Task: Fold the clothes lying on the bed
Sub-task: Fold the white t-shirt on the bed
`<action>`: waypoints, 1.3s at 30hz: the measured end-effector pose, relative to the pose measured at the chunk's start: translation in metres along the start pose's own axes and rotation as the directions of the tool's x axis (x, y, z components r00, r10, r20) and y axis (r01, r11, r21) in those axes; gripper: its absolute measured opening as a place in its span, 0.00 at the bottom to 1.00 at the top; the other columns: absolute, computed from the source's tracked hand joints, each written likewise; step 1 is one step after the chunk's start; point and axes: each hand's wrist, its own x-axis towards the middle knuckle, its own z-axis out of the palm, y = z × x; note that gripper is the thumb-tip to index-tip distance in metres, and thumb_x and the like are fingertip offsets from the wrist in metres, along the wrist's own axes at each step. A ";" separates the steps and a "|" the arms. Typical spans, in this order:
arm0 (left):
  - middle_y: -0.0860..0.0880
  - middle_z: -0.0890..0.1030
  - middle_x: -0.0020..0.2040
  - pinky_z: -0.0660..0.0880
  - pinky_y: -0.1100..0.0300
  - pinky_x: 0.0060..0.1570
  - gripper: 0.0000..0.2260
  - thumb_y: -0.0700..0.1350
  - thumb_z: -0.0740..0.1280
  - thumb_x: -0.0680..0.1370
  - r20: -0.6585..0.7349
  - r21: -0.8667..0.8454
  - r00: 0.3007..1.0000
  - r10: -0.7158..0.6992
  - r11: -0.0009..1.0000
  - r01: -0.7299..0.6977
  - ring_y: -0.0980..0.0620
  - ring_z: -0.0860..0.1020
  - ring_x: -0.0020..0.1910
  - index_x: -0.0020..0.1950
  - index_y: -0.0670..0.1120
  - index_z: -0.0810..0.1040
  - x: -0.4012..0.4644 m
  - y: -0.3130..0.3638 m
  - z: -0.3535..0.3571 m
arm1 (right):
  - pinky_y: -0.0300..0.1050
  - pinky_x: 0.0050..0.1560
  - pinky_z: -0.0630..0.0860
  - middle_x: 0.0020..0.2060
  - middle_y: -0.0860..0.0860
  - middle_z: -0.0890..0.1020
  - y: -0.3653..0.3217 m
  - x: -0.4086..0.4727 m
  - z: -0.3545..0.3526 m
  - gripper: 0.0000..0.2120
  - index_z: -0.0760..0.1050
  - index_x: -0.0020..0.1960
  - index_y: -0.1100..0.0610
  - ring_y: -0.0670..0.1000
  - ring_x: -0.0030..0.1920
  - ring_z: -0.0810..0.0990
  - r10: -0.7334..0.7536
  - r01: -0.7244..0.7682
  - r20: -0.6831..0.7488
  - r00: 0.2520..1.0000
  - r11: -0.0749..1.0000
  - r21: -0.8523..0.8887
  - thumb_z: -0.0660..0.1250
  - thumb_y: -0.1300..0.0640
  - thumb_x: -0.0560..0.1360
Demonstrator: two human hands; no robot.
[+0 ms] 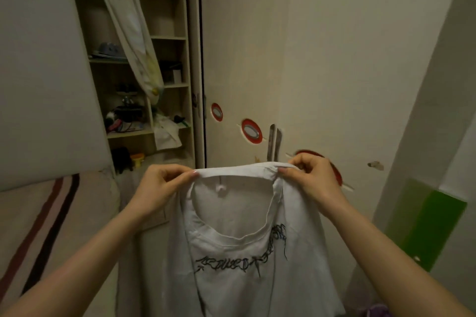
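A white T-shirt [231, 278] with black lettering below its neckline hangs in the air in front of me. My left hand [159, 188] pinches the collar's left end, and my right hand [311, 177] pinches the right end, so the back of the collar is stretched flat between them. The shirt's body drops straight down and runs out of the frame at the bottom. The bed [46, 226], with a pale cover and dark stripes, lies low at the left.
An open shelf unit [164, 64] with clutter and a hanging pale cloth stands at the back left. A cream wardrobe door [244, 59] with red oval trims faces me. A green panel [432, 226] leans at the right wall.
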 end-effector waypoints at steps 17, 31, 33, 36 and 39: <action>0.46 0.80 0.39 0.77 0.57 0.41 0.08 0.48 0.65 0.76 -0.352 0.224 0.901 -0.253 0.912 0.343 0.50 0.79 0.39 0.42 0.45 0.79 0.124 -0.125 -0.050 | 0.28 0.39 0.73 0.37 0.48 0.83 0.070 0.270 0.198 0.01 0.82 0.41 0.55 0.41 0.39 0.79 -0.278 0.156 0.352 0.894 0.928 0.338 0.72 0.59 0.71; 0.51 0.83 0.41 0.78 0.60 0.41 0.12 0.55 0.70 0.69 -0.533 0.213 0.761 -0.371 0.811 0.545 0.54 0.81 0.39 0.42 0.46 0.80 0.146 -0.272 -0.175 | 0.32 0.41 0.69 0.39 0.44 0.81 0.070 0.377 0.455 0.02 0.81 0.43 0.53 0.41 0.43 0.77 -0.350 0.140 0.577 0.738 0.916 0.377 0.70 0.58 0.72; 0.53 0.81 0.38 0.75 0.64 0.38 0.17 0.61 0.69 0.70 -0.592 0.248 0.733 -0.334 0.790 0.560 0.56 0.79 0.37 0.41 0.48 0.79 0.156 -0.290 -0.196 | 0.33 0.41 0.70 0.38 0.44 0.82 0.062 0.393 0.491 0.02 0.82 0.43 0.53 0.41 0.41 0.78 -0.372 0.149 0.584 0.721 0.907 0.395 0.71 0.57 0.71; 0.51 0.79 0.37 0.73 0.65 0.37 0.17 0.60 0.66 0.71 -0.662 0.219 0.670 -0.336 0.768 0.601 0.56 0.77 0.37 0.42 0.46 0.78 0.174 -0.317 -0.228 | 0.34 0.41 0.72 0.37 0.44 0.82 0.054 0.420 0.547 0.01 0.82 0.41 0.51 0.42 0.39 0.78 -0.397 0.161 0.597 0.698 0.898 0.409 0.71 0.56 0.71; 0.51 0.80 0.40 0.76 0.62 0.40 0.17 0.61 0.68 0.71 -0.680 0.217 0.657 -0.325 0.767 0.604 0.56 0.79 0.40 0.43 0.46 0.79 0.189 -0.340 -0.258 | 0.36 0.41 0.73 0.37 0.48 0.82 0.049 0.449 0.602 0.02 0.82 0.42 0.54 0.46 0.39 0.77 -0.430 0.157 0.622 0.654 0.882 0.445 0.71 0.56 0.71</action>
